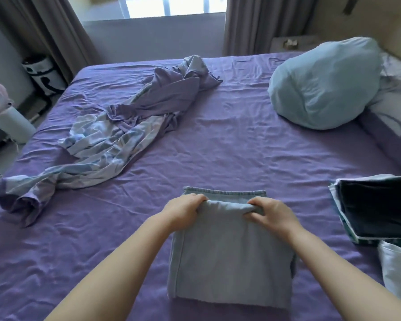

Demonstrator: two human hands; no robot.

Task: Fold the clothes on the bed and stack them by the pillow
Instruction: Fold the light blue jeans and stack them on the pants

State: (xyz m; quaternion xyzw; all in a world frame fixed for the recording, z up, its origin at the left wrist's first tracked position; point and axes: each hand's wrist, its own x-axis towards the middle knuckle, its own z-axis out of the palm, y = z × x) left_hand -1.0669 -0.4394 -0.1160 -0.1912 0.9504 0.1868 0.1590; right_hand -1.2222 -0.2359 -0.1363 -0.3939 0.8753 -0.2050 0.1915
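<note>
A light blue-grey garment (229,262) lies partly folded on the purple bed sheet (229,147), close in front of me. My left hand (183,210) and my right hand (272,213) each grip the far folded edge of it, one at either corner. Beyond that edge, the garment's elastic waistband shows flat on the sheet. A stack of folded clothes (377,209), dark navy on top, rests at the right edge beside a white pillow (398,269). A light blue pillow (324,84) stands at the far right.
A crumpled purple and pale floral cloth (116,133) sprawls across the left half of the bed. A white fan (2,112) and a black-and-white bin (44,75) stand on the floor at the left. Curtains and a window lie beyond the bed.
</note>
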